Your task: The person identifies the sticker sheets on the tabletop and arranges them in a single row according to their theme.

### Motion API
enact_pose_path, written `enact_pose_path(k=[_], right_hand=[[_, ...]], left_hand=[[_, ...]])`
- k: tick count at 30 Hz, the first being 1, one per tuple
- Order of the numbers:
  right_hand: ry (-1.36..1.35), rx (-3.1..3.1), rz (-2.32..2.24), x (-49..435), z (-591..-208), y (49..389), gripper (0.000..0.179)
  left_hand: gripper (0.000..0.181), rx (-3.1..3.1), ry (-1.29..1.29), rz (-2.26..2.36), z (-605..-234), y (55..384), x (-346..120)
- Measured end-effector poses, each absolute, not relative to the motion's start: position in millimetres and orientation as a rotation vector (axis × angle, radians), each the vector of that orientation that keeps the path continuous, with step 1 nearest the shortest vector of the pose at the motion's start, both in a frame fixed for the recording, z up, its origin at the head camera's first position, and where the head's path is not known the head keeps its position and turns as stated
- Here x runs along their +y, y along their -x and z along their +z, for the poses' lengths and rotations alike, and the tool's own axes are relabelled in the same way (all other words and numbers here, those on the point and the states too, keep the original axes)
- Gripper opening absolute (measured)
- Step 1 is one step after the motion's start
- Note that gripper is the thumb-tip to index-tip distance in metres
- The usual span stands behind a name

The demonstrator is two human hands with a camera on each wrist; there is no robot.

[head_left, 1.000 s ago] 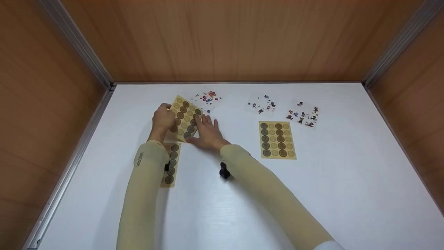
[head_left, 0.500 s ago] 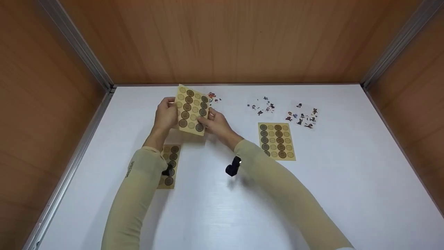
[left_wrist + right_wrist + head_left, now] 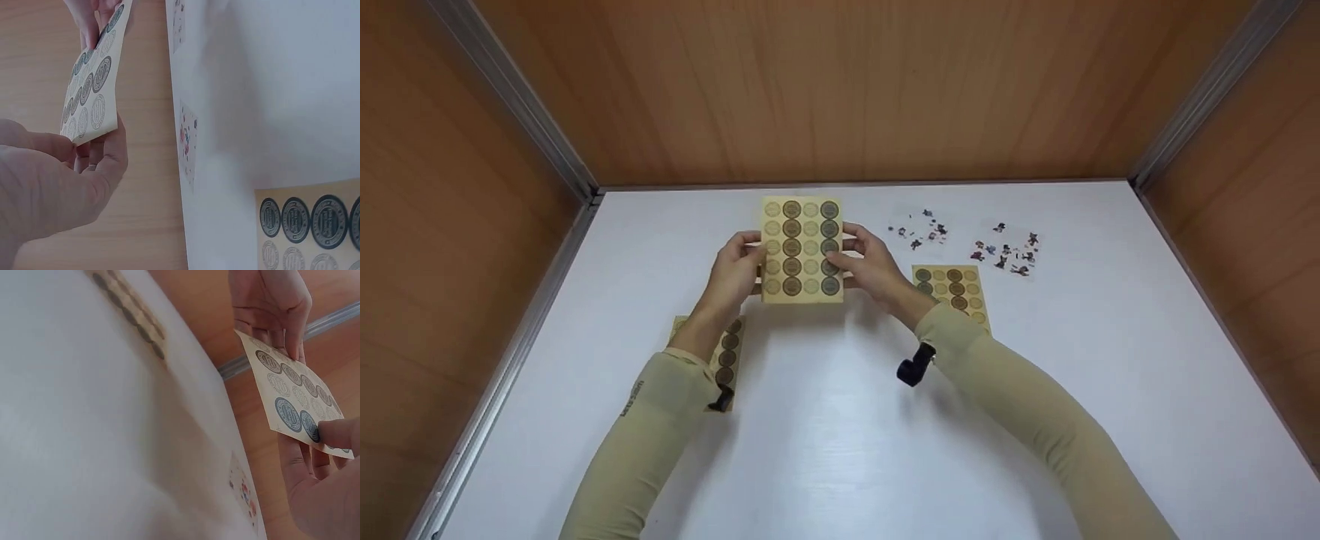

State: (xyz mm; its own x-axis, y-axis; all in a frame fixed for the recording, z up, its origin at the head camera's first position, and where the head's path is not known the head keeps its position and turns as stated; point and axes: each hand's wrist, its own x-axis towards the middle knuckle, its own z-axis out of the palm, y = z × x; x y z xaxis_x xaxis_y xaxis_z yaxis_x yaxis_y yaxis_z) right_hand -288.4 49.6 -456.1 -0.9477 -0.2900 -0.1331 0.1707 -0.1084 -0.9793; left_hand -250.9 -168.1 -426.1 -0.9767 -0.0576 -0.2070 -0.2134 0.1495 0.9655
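Observation:
A tan sticker sheet [image 3: 801,247] with columns of round seal stickers is held up above the table, its printed face toward the head camera. My left hand [image 3: 737,270] pinches its left edge, thumb in front and fingers behind. On the opposite edge my right hand [image 3: 877,268] grips it the same way, its thumb over a dark seal. In the left wrist view the sheet [image 3: 93,84] bows slightly between both hands. A second sticker sheet [image 3: 726,360] lies on the table, partly hidden under my left forearm. A third sheet [image 3: 949,289] lies right, partly covered by my right arm.
Two clear sheets with small colourful stickers, one at centre right [image 3: 921,229] and one farther right [image 3: 1006,249], lie toward the back. Another small-sticker sheet [image 3: 187,140] shows in the left wrist view. Wooden panels [image 3: 870,90] wall the white table.
Both hands have raised the sticker sheet off the table and moved it right, turning it from slanted to straight. The right hand went from lying on the sheet to pinching its right edge.

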Motion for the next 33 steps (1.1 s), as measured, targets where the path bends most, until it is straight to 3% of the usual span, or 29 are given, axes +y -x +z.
enact_pose_path(k=[27, 33], right_hand=[[0.127, 1.926, -2.087, 94, -468, 259, 0.055], [0.146, 1.912, -2.084, 90, -474, 251, 0.062]], left_hand=[[0.032, 2.226, 0.127, 1.883, -447, 221, -153], [0.031, 2.286, 0.118, 1.799, -455, 213, -158]])
